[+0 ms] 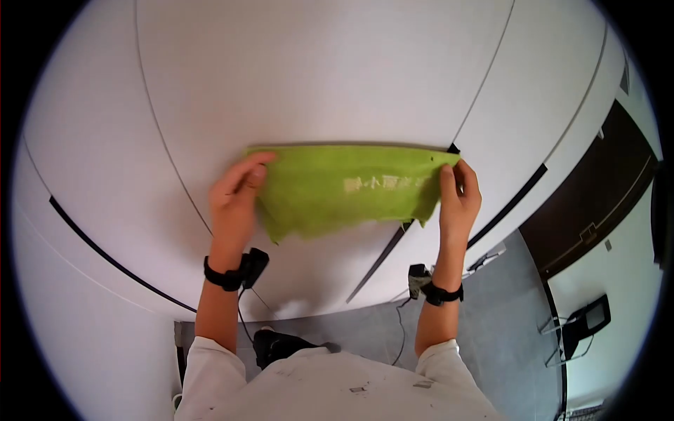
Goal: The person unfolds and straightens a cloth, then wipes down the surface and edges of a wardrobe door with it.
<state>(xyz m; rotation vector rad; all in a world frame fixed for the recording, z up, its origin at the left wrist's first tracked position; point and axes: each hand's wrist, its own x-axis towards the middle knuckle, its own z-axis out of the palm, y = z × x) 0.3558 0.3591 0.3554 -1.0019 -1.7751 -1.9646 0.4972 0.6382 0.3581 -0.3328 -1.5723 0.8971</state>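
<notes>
Green cloth (337, 193) spans left to right before white cabinet doors (316, 84); the left hand (235, 193) pinches its left end, the right hand (460, 200) its right, presumably tensioning the top edge.

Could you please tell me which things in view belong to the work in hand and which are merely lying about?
In hand:
Green cloth, held near its upper corners
Left hand and right hand, holding it
Possibly the white panels behind it

Merely about:
Black chair, off to the right
Dark door, also right
</notes>
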